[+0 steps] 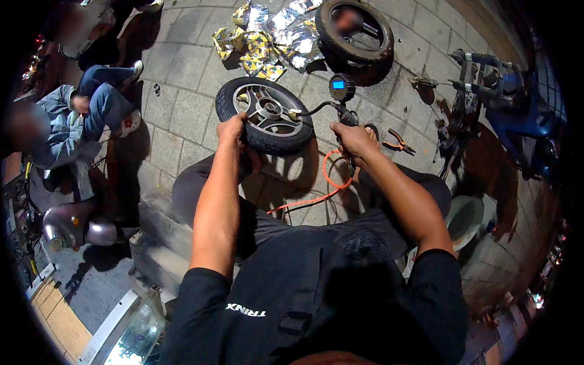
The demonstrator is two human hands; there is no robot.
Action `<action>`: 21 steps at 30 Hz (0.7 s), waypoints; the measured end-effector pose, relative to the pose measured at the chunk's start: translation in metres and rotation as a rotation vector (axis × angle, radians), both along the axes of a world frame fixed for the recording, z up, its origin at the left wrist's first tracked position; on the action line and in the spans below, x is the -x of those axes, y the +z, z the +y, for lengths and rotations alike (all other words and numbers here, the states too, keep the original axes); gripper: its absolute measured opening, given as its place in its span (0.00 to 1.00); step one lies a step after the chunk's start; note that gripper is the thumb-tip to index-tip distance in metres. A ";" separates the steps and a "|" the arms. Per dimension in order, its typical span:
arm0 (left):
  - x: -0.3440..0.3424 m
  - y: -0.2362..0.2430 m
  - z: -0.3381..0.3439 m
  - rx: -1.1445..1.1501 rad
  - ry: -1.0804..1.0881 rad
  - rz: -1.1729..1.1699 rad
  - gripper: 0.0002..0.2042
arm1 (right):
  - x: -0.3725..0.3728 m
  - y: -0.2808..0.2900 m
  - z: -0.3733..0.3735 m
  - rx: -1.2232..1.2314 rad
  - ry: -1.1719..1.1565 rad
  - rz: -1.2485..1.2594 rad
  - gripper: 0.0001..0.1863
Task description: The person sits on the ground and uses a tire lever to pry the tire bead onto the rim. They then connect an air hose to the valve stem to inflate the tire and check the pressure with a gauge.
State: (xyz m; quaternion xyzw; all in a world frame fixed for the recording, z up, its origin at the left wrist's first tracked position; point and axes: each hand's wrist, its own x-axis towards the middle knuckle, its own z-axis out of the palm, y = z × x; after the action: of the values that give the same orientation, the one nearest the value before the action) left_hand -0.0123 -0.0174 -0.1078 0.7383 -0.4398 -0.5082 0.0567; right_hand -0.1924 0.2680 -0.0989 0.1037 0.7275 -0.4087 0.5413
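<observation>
A small scooter wheel with a black tyre (286,143) and grey spoked rim is tilted up in front of me. My left hand (232,129) grips the tyre's near left side, thumb on top and fingers underneath. In my right hand (358,143) is a tyre inflator gun (347,114), its fingers wrapped round the handle. The gun's round gauge (342,88) has a lit blue display. A short black hose (317,109) runs from it to the wheel near the hub. An orange air hose (328,176) loops below the gun.
Orange-and-black pliers (399,143) lie right of my right hand. Beyond the wheel are crumpled foil wrapping (261,48) and a loose tyre (331,47). A partly dismantled scooter (486,91) stands right, by a pale basin (465,219). A seated person (73,121) is at left.
</observation>
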 end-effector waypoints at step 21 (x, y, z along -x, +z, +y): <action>-0.029 -0.071 -0.024 0.023 0.048 0.071 0.25 | 0.003 0.021 -0.004 -0.038 -0.091 -0.036 0.17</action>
State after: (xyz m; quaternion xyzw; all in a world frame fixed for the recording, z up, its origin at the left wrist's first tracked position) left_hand 0.0170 -0.0411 -0.1792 0.7294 -0.4257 -0.5274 0.0929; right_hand -0.1952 0.2639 -0.0775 0.1543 0.7196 -0.4172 0.5332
